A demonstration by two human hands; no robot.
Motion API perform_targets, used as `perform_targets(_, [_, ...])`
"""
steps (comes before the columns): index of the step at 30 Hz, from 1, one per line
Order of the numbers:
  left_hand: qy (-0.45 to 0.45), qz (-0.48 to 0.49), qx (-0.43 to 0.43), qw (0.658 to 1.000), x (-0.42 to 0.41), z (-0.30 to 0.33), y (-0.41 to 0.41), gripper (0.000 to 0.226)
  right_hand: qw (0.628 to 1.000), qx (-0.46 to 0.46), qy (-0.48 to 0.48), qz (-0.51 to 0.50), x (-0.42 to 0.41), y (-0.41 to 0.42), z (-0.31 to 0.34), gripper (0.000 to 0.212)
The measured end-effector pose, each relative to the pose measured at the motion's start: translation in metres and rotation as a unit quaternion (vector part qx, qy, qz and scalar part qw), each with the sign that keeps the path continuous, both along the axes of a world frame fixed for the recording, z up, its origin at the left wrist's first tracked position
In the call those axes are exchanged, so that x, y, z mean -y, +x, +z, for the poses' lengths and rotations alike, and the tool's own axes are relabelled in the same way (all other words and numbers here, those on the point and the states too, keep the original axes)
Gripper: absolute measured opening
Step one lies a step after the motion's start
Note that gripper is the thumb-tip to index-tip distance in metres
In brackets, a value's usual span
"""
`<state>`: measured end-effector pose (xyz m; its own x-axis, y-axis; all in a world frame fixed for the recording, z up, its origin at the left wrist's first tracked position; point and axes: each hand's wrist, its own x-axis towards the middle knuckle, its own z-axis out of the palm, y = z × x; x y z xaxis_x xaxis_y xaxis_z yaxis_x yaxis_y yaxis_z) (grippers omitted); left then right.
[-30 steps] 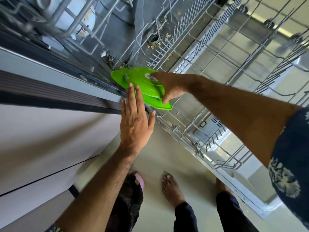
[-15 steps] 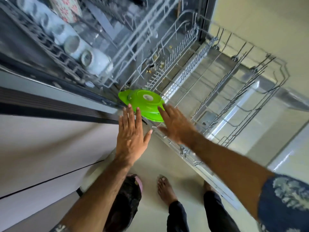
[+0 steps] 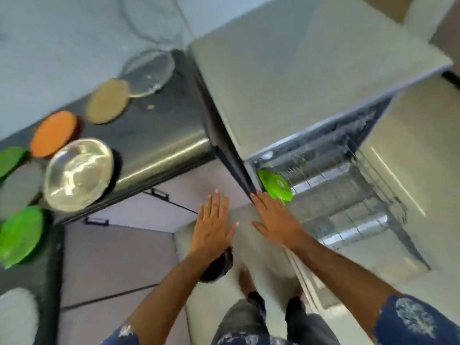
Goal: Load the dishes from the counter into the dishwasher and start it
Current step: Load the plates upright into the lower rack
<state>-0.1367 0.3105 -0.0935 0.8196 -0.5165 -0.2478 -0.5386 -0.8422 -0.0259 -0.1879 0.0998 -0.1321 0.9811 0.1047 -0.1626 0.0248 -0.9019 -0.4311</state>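
Left hand (image 3: 211, 225) fingers spread, straight, holding nothing. Right hand (image 3: 275, 217) same: fingers flat and apart, empty, tips just beside green plate (image 3: 275, 184).

That plate sits in lower rack (image 3: 348, 195) of open dishwasher (image 3: 311, 155), near-left corner.

Risks, judged: plate looks loosely seated, could tip when rack slides in; pulled-out rack beside the legs invites a knock; glass bowl (image 3: 78, 174) near tabletop (image 3: 159, 138) edge may slip if grabbed in haste.

Count on tabletop: green plates two at left edge (image 3: 21, 234) (image 3: 10, 160), orange one (image 3: 53, 133), tan one (image 3: 107, 100), glass bowl one, clear glass plate one (image 3: 149, 72); pale shapes at left too blurred to name.
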Motion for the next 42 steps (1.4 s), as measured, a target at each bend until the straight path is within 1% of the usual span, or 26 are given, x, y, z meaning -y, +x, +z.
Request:
perform_targets(3, [-0.027,0.068,0.027,0.997,-0.046,0.045,-0.001,0.073,0.995,0.052,-0.009,0.081,-0.026,0.034,0.054,0.076])
perform_targets(7, [-0.053,0.181,0.057,0.981,-0.103,0.082,0.010,0.072,0.985,0.075,0.001,0.155,-0.070,0.086,0.108,0.071])
perform_targets(11, [-0.098,0.272,0.059,0.956,-0.163,0.108,0.024,0.073,0.979,0.073,0.027,0.191,-0.124,0.127,0.144,0.066])
perform_targets(14, [-0.148,0.330,0.084,0.929,-0.216,0.113,0.029,0.063,0.977,0.040,0.048,0.202,-0.176,0.154,0.165,0.062])
perform_targets(16, [-0.228,0.379,0.078,0.893,-0.247,0.112,0.036,0.058,0.979,0.014,0.080,0.188,-0.207,0.172,0.171,0.061])
perform_targets(18, [-0.316,0.444,0.044,0.837,-0.281,0.103,0.053,0.058,0.981,-0.016,0.121,0.150,-0.239,0.192,0.172,0.063])
perform_targets(20, [-0.389,0.510,0.009,0.767,-0.309,0.097,0.072,0.054,0.979,-0.065,0.169,0.092,-0.266,0.210,0.174,0.064])
perform_targets(22, [-0.466,0.548,-0.027,0.694,-0.331,0.099,0.089,0.049,0.967,-0.117,0.223,0.018,-0.293,0.232,0.172,0.066])
perform_targets(24, [-0.527,0.555,-0.058,0.641,-0.347,0.097,0.106,0.052,0.937,-0.166,0.297,-0.082,-0.318,0.253,0.167,0.070])
perform_targets(26, [-0.560,0.553,-0.085,0.611,-0.360,0.092,0.120,0.067,0.884,-0.205,0.385,-0.169,-0.339,0.272,0.155,0.071])
perform_targets(27, [-0.571,0.551,-0.101,0.600,-0.366,0.086,0.127,0.071,0.859,-0.216,0.421,-0.196,-0.349,0.281,0.149,0.071])
perform_targets(29, [-0.583,0.545,-0.128,0.588,-0.370,0.081,0.138,0.070,0.822,-0.227,0.468,-0.231,-0.365,0.295,0.139,0.073])
perform_targets(31, [-0.592,0.534,-0.133,0.589,-0.368,0.083,0.142,0.068,0.796,-0.227,0.498,-0.258,-0.376,0.305,0.132,0.065])
perform_targets(34, [-0.603,0.522,-0.146,0.586,-0.369,0.077,0.147,0.068,0.773,-0.236,0.524,-0.269,-0.385,0.315,0.128,0.039])
perform_targets(37, [-0.623,0.515,-0.135,0.573,-0.366,0.079,0.144,0.071,0.742,-0.250,0.568,-0.254,-0.379,0.316,0.131,0.028])
perform_targets(39, [-0.653,0.511,-0.122,0.546,-0.361,0.083,0.146,0.071,0.737,-0.241,0.587,-0.236,-0.363,0.309,0.138,0.023])
perform_targets(42, [-0.698,0.506,-0.128,0.490,-0.353,0.093,0.153,0.071,0.748,-0.220,0.595,-0.194,-0.319,0.283,0.148,0.015])
